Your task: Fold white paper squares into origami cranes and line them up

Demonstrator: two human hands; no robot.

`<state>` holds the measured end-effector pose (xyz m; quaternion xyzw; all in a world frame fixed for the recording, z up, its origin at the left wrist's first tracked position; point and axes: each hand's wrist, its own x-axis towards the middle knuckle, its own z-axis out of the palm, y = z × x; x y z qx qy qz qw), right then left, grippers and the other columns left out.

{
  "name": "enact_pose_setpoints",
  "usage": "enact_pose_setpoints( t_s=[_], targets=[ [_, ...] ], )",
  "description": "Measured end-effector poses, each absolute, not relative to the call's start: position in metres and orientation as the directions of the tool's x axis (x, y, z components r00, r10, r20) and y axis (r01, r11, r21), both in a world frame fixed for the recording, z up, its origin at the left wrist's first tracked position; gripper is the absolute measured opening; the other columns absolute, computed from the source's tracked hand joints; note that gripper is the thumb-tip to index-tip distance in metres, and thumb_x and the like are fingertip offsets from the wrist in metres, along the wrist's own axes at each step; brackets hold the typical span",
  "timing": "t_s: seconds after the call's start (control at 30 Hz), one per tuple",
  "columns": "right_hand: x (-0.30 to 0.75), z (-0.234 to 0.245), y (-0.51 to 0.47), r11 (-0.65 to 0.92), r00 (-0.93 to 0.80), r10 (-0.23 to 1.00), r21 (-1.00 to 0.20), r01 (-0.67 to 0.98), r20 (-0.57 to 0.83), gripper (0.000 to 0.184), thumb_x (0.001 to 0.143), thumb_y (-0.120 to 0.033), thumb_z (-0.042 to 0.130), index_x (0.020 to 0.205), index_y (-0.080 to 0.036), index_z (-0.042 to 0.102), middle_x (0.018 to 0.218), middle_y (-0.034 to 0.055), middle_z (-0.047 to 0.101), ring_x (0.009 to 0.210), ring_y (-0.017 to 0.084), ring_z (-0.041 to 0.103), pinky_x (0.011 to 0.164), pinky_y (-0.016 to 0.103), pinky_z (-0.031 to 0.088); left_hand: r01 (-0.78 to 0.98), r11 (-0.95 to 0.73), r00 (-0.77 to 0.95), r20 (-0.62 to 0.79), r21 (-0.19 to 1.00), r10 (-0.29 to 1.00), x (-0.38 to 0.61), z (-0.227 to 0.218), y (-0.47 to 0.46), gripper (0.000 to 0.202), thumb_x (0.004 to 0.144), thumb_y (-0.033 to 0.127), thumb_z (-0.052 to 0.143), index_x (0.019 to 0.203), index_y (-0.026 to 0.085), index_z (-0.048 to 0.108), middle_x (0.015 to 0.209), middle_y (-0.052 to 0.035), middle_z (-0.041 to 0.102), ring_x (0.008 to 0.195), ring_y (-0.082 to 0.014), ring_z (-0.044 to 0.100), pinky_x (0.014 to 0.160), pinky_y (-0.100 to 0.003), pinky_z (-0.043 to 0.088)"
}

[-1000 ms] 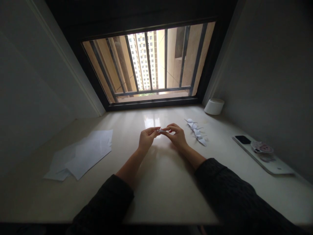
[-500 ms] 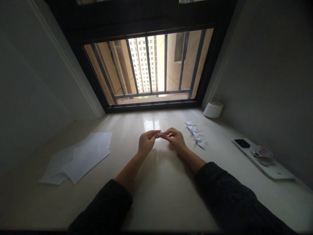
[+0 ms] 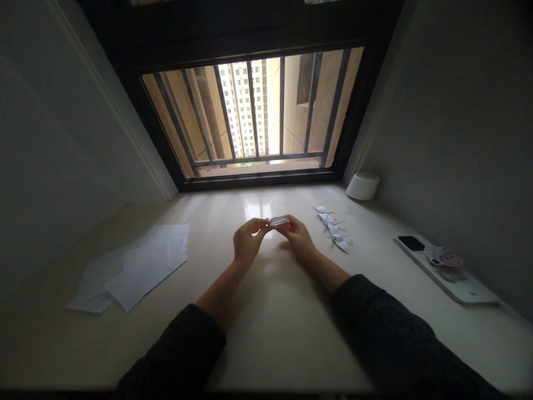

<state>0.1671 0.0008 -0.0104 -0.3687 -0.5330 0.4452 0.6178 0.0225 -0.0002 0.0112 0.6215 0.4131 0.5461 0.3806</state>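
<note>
White folded paper [image 3: 278,221], a small slim piece, is held up near the centre of the frame between two bare hands. The right hand [image 3: 298,236] has its thumb and fingers closed on the piece's right end; the left hand [image 3: 246,240] pinches the other end with its fingertips, how firmly I can't tell from where I stand. I'd judge it almost weightless, crisp along its folds but easily crushed or torn, dry enough not to slip, and best taken lightly by the edges. Beneath lies a pale, glossy countertop [image 3: 270,333], bright with reflection below the black-framed window [image 3: 262,180] at upper centre. Loose white paper sheets [image 3: 150,261] overlap at lower left; a row of small white folded-paper figures [image 3: 333,229] sits right of centre. Farther right are a squat white rounded container [image 3: 363,187] and a white phone [image 3: 468,288] with a dark camera block, beside a dim grey wall [image 3: 462,122].
</note>
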Motion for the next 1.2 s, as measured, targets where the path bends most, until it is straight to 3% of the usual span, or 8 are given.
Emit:
enact_pose_setpoints(
  t_s=[0.17,0.37,0.57,0.73,0.9,1.2],
  targets=[
    [0.171,-0.016,0.003,0.316,0.002,0.948,-0.941,-0.120,0.318,0.031,0.064,-0.047,0.072,0.076,-0.020,0.062,0.077,0.0021,0.067,0.077,0.018,0.063,0.073,0.033,0.050,0.133,-0.432,0.110,0.420,0.892,0.901,0.021,0.013,-0.001,0.017,0.071,0.035,0.070,0.082,0.022,0.071,0.089,-0.0042,0.072,0.088,-0.0210,0.067,0.083,-0.033,0.050],
    [0.170,-0.016,0.003,0.391,0.108,0.918,-0.917,-0.075,0.382,0.042,0.059,-0.044,0.077,0.091,-0.023,0.059,0.091,0.0035,0.068,0.080,0.018,0.065,0.071,0.033,0.053,0.178,-0.434,0.070,0.428,0.883,0.901,0.019,0.014,0.001,0.015,0.070,0.035,0.070,0.079,0.024,0.073,0.081,-0.0035,0.073,0.081,-0.0218,0.068,0.078,-0.032,0.050],
    [0.172,-0.011,0.000,0.359,0.082,0.932,-0.931,-0.066,0.354,0.027,0.063,-0.043,0.075,0.079,-0.021,0.070,0.084,0.0049,0.072,0.084,0.022,0.067,0.082,0.040,0.052,0.190,-0.451,0.062,0.448,0.872,0.892,0.017,0.014,0.002,0.016,0.069,0.036,0.071,0.080,0.025,0.073,0.084,-0.0029,0.073,0.083,-0.0218,0.068,0.080,-0.033,0.051],
    [0.172,-0.008,-0.004,0.298,0.121,0.952,-0.942,-0.154,0.282,0.025,0.061,-0.037,0.077,0.080,-0.021,0.074,0.085,0.0055,0.073,0.086,0.025,0.068,0.084,0.040,0.052,0.033,-0.414,0.071,0.411,0.910,0.909,0.019,0.013,0.003,0.023,0.068,0.036,0.072,0.084,0.020,0.070,0.082,-0.0051,0.072,0.081,-0.0206,0.068,0.079,-0.034,0.052],
    [0.171,-0.008,-0.004,0.221,0.162,0.969,-0.944,-0.244,0.185,0.025,0.057,-0.035,0.080,0.078,-0.021,0.074,0.080,0.0051,0.074,0.082,0.025,0.069,0.084,0.042,0.052,-0.164,-0.274,0.083,0.290,0.948,0.953,0.023,0.012,0.003,0.033,0.066,0.033,0.074,0.092,0.016,0.063,0.079,-0.0055,0.072,0.076,-0.0185,0.068,0.076,-0.033,0.051],
    [0.167,-0.013,0.003,0.177,0.152,0.980,-0.912,-0.370,0.128,0.028,0.051,-0.030,0.083,0.076,-0.021,0.074,0.077,0.0048,0.074,0.078,0.023,0.069,0.086,0.040,0.050,-0.181,-0.190,0.033,0.200,0.965,0.979,0.024,0.011,0.005,0.032,0.060,0.034,0.077,0.081,0.017,0.060,0.073,-0.0035,0.071,0.070,-0.0167,0.066,0.066,-0.028,0.046]
  ],
)
